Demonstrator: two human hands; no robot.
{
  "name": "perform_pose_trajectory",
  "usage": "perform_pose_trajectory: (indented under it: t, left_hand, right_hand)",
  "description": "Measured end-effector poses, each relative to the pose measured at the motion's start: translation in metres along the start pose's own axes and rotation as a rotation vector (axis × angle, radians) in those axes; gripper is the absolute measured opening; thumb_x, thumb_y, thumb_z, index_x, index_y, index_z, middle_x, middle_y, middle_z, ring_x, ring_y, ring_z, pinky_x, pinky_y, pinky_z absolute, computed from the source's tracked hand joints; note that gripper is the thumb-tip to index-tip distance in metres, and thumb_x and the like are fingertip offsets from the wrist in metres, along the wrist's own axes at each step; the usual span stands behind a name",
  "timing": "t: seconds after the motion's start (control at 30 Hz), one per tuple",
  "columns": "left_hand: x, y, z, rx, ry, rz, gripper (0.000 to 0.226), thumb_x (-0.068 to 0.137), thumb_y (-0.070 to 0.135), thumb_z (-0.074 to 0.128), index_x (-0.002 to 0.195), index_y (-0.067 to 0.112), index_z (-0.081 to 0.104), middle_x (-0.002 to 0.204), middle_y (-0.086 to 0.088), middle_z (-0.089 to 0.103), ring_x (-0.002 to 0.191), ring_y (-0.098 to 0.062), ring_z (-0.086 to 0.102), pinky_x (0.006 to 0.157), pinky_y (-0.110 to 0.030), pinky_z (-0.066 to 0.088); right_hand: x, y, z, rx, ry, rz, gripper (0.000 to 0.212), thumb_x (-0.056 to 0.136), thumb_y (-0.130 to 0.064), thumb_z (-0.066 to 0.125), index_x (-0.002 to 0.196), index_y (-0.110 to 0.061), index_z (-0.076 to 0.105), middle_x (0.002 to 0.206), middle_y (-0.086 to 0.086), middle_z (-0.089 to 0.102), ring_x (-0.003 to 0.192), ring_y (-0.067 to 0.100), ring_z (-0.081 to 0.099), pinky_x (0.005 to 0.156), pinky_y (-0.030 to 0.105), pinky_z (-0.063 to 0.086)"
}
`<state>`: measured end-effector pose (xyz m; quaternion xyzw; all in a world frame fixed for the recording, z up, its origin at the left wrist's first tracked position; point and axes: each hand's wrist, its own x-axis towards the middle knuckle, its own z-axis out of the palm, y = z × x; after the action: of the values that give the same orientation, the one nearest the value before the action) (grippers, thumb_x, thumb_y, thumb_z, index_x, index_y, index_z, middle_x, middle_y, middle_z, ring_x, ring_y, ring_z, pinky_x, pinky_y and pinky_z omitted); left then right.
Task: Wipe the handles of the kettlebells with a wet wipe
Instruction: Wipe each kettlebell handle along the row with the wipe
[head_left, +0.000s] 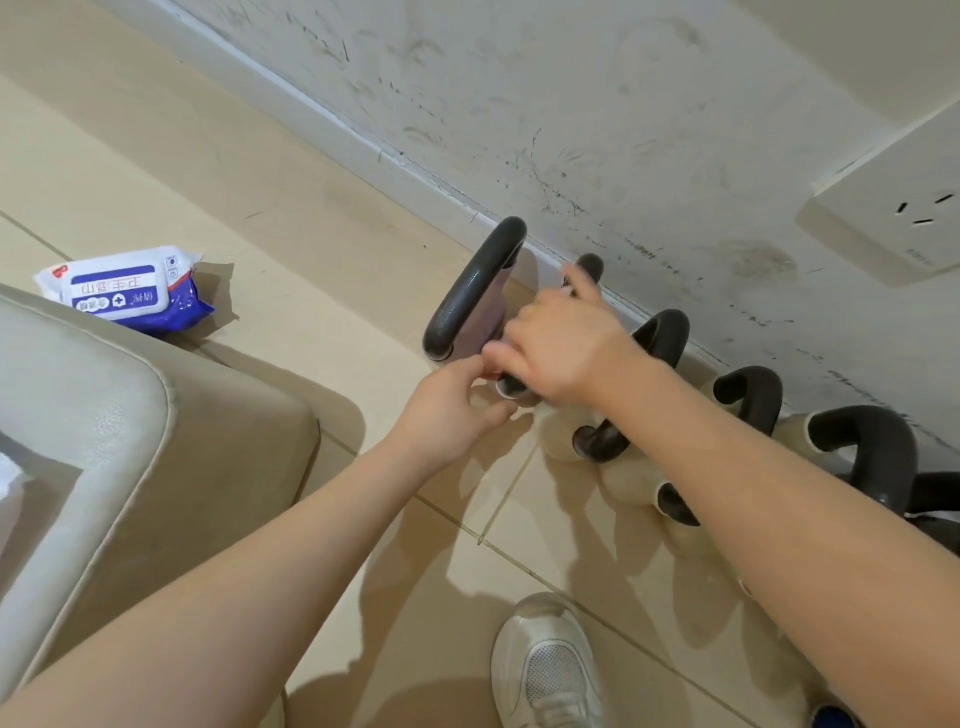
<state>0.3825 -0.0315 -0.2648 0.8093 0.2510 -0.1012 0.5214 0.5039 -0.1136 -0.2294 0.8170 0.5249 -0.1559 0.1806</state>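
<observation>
Several kettlebells with black handles stand in a row on the floor along the wall. The first handle (470, 291) arches free at the left. My right hand (561, 343) lies over the second kettlebell's handle (590, 266), fingers curled around it and the index finger stretched along the bar. My left hand (449, 413) is just below, its thumb and fingertips pinched together at that handle's near end (511, 387), touching my right thumb. No wipe shows in either hand. Further handles (662, 338) (753, 389) (872, 441) follow to the right.
A blue-and-white pack of wet wipes (124, 291) lies on the tiled floor at the left. A beige cushioned seat (156, 426) fills the lower left. My white shoe (545, 670) is at the bottom. A wall socket (883, 218) sticks out at the right.
</observation>
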Motion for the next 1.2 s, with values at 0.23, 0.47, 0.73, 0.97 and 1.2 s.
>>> perform_pose_trajectory:
  t: [0.23,0.47,0.73,0.97,1.2]
  left_hand:
    - [0.005,-0.004,0.001,-0.081,0.001,-0.040,0.035,0.081,0.026,0.066,0.115,0.020,0.061,0.111,0.009,0.060,0.104,-0.006,0.052,0.076,-0.011,0.032]
    - [0.021,0.013,0.002,-0.164,0.050,0.027,0.019,0.079,0.024,0.069,0.094,0.015,0.061,0.095,0.002,0.064,0.090,-0.011,0.059,0.081,-0.022,0.045]
    - [0.041,0.042,0.000,0.125,-0.003,0.112,0.028,0.087,0.036,0.057,0.078,0.011,0.051,0.066,0.000,0.052,0.074,-0.026,0.055,0.057,-0.026,0.028]
    - [0.036,0.036,0.003,0.209,0.000,0.114,0.032,0.089,0.040,0.054,0.099,0.010,0.058,0.076,-0.005,0.059,0.084,-0.030,0.060,0.063,-0.032,0.035]
    - [0.009,0.010,-0.002,0.262,-0.021,0.160,0.035,0.088,0.045,0.052,0.107,0.017,0.060,0.090,-0.007,0.070,0.090,-0.030,0.060,0.086,-0.039,0.044]
  right_hand:
    - [0.007,0.024,-0.001,0.054,0.003,0.006,0.048,0.097,-0.046,0.011,0.090,-0.023,0.052,0.095,-0.001,0.061,0.117,0.022,0.047,0.116,0.046,0.003]
    - [0.000,0.026,0.008,0.076,0.081,-0.048,0.063,0.091,-0.049,0.005,0.104,-0.021,0.059,0.110,0.000,0.062,0.121,0.020,0.044,0.117,0.043,-0.001]
    - [0.010,0.042,0.006,0.287,0.093,-0.026,0.048,0.098,-0.039,0.017,0.090,-0.019,0.060,0.096,0.001,0.058,0.110,0.017,0.049,0.117,0.033,0.010]
    - [0.003,0.042,0.023,0.230,0.307,0.008,0.056,0.090,-0.047,0.023,0.096,-0.011,0.065,0.103,0.008,0.065,0.118,0.024,0.051,0.114,0.038,0.008]
    - [0.006,0.048,0.009,0.803,0.130,0.228,0.055,0.098,-0.045,0.025,0.075,-0.011,0.061,0.066,-0.004,0.052,0.076,0.019,0.052,0.077,0.033,0.039]
